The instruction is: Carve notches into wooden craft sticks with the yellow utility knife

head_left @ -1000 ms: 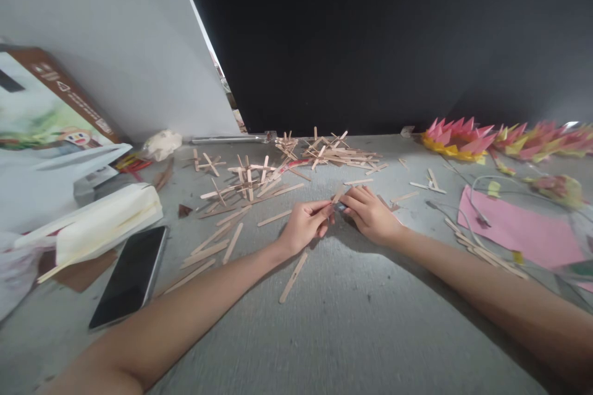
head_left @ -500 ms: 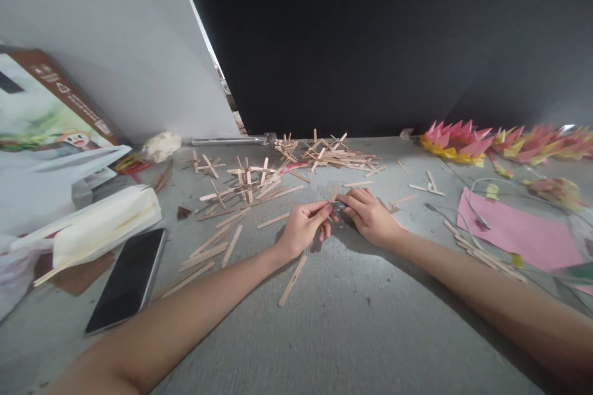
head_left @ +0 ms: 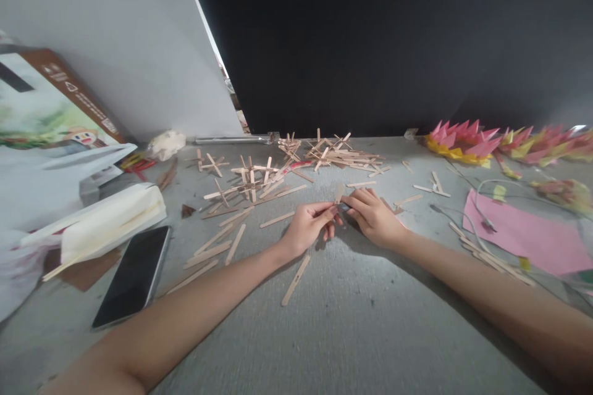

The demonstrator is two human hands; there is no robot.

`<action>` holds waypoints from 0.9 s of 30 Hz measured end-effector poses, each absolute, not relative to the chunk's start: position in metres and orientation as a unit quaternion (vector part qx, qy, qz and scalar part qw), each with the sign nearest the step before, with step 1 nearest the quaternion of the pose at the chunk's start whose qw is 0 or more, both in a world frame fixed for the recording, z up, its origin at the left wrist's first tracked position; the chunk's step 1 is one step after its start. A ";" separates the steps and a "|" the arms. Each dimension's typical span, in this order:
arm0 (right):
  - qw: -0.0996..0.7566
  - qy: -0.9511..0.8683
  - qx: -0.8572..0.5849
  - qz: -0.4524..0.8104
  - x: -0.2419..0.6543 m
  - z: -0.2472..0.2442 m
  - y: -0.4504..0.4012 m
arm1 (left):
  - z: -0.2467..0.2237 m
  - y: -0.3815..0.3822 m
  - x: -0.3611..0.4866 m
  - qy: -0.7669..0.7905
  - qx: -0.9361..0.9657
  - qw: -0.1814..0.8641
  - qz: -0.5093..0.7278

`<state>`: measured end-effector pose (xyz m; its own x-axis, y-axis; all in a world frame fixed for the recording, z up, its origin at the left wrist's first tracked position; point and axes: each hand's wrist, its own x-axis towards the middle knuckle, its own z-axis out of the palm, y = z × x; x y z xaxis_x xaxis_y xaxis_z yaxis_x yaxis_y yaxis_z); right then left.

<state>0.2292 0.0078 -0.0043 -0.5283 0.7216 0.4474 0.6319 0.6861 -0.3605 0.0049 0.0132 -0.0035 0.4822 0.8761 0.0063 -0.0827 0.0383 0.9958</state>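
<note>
Just above the table's middle, my left hand [head_left: 309, 227] pinches a short upright wooden craft stick [head_left: 340, 192] between thumb and fingertips. My right hand [head_left: 374, 220] is closed right beside it, its fingertips near the stick. Something small and dark shows between the hands, but the fingers cover most of it. A loose craft stick [head_left: 295, 281] with dark spots lies below my left hand. Beyond the hands are many flat sticks and several notched sticks slotted into crosses [head_left: 250, 176], with a red strip [head_left: 296, 166] among them.
A phone [head_left: 133, 274] lies at left beside a cream paper packet [head_left: 113, 222] and a printed bag [head_left: 60, 111]. Pink-and-yellow folded paper flowers [head_left: 463, 143], a pink sheet [head_left: 523, 231], a cable [head_left: 482, 219] and more sticks [head_left: 491, 254] are at right. A black panel [head_left: 370, 43] stands behind.
The whole view has shifted slightly, so things appear a little further right. Both hands stay together in nearly the same pose, with the stick still in my left fingertips.
</note>
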 end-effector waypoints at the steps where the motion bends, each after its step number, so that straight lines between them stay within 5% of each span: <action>1: 0.291 -0.872 -0.387 0.076 0.229 -0.004 0.008 | -0.004 0.013 0.005 0.343 0.581 0.636 0.375; 27: 0.266 -0.874 -0.406 0.012 0.229 -0.008 0.006 | 0.000 0.009 0.003 0.342 0.615 0.611 0.363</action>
